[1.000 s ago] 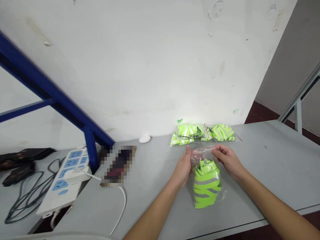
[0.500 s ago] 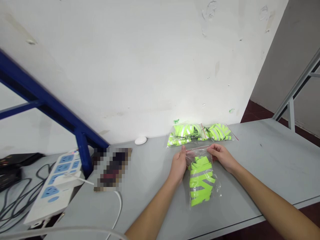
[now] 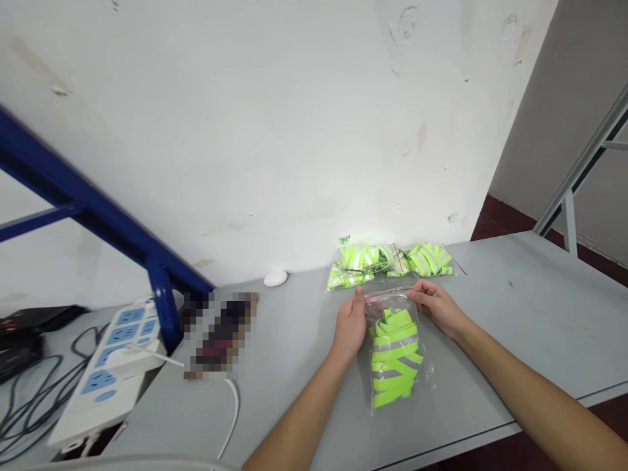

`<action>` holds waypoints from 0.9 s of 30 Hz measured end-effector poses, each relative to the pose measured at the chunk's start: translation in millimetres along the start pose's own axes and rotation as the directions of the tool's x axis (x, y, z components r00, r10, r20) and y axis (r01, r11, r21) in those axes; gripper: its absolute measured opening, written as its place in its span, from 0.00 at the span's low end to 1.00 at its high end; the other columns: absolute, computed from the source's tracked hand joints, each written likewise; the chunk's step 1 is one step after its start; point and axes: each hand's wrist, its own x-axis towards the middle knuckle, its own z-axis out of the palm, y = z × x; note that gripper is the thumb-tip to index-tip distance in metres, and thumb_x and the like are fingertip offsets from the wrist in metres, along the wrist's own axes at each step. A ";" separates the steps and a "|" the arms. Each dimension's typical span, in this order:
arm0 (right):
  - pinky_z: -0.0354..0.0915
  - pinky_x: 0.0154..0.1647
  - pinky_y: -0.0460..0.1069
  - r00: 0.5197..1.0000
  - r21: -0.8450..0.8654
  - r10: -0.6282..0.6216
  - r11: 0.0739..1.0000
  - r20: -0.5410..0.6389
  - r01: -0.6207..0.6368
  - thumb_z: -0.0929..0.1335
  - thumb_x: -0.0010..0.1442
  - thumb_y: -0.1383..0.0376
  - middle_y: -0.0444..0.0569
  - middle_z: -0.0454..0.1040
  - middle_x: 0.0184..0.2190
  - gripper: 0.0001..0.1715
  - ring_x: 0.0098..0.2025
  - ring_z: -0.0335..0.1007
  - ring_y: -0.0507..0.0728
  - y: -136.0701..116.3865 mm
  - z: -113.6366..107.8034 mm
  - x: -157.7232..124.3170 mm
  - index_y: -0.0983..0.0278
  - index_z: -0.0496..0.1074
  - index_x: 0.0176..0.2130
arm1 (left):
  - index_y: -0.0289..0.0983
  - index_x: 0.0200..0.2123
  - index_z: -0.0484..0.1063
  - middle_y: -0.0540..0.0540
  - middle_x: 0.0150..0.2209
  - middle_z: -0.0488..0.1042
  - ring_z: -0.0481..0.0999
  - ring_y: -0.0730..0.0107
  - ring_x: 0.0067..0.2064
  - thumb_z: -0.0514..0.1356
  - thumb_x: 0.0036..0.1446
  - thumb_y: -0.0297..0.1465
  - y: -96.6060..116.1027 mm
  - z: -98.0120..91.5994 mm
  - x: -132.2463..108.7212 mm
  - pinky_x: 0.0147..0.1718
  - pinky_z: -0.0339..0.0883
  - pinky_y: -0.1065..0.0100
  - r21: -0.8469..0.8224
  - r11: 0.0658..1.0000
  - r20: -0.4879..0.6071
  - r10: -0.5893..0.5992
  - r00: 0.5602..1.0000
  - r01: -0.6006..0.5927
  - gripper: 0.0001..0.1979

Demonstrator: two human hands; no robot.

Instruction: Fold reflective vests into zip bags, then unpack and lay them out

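Bag: one clear bag [image 3: 428, 371] is in front of the person, over the near part of the bench [image 3: 289, 347], its mouth pointing away; whether its lower end touches the bench I cannot tell.
Strap: a green strap [image 3: 395, 356] with grey bands lies bundled inside, below the mouth.
Left hand: the left hand [image 3: 350, 326] grips the bag's upper left corner, thumb along the edge.
Right hand: the right hand [image 3: 438, 309] pinches the upper right corner between thumb and fingertips.
Red seal: the seal [image 3: 387, 296] runs between both hands; whether it is pressed together cannot be made out.
Pulling: the mouth seems best kept taut and level, with an even, light pull, since thin film could crease or stretch at the corners.
Pinching: if the seal is being worked, firm pressure along the whole line, corners included, should serve better than a few spots.
Strap clearance: the bundle should stay well below the seal, so that no loop catches in it.
Packs: similar packs [image 3: 367, 259] lie beyond the hands by the wall [image 3: 294, 131]; the hands would do well not to nudge them.
Far left: a power strip [image 3: 101, 381] sits well apart from the bag.
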 end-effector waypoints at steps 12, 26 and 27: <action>0.50 0.28 0.47 0.997 0.008 0.033 0.999 0.075 -0.034 0.74 0.52 0.54 0.39 0.61 0.20 0.21 0.25 0.53 0.50 4.9 3.5 -1.9 0.63 0.64 0.23 | 0.33 0.27 0.78 0.41 0.28 0.80 0.76 0.63 0.29 0.48 0.55 0.61 3.8 5.4 -5.9 0.29 0.66 0.68 0.022 1.000 0.050 0.020 0.999 -0.021 0.37; 0.52 0.27 0.47 0.986 0.044 0.097 0.994 0.134 -0.103 0.76 0.48 0.54 0.39 0.65 0.19 0.21 0.23 0.57 0.49 -2.5 6.1 -6.0 0.63 0.65 0.22 | 0.34 0.21 0.73 0.45 0.21 0.74 0.71 0.67 0.25 0.48 0.55 0.60 5.9 10.5 -10.2 0.26 0.62 0.69 0.053 0.998 0.109 0.032 0.993 -0.038 0.35; 0.52 0.27 0.47 0.984 0.053 0.103 0.992 0.147 -0.112 0.76 0.48 0.55 0.39 0.65 0.19 0.21 0.23 0.57 0.49 -2.8 5.9 -6.1 0.63 0.65 0.22 | 0.34 0.22 0.74 0.45 0.21 0.74 0.71 0.67 0.26 0.47 0.55 0.60 5.9 10.5 -10.0 0.27 0.62 0.69 0.055 0.998 0.112 0.028 0.993 -0.035 0.36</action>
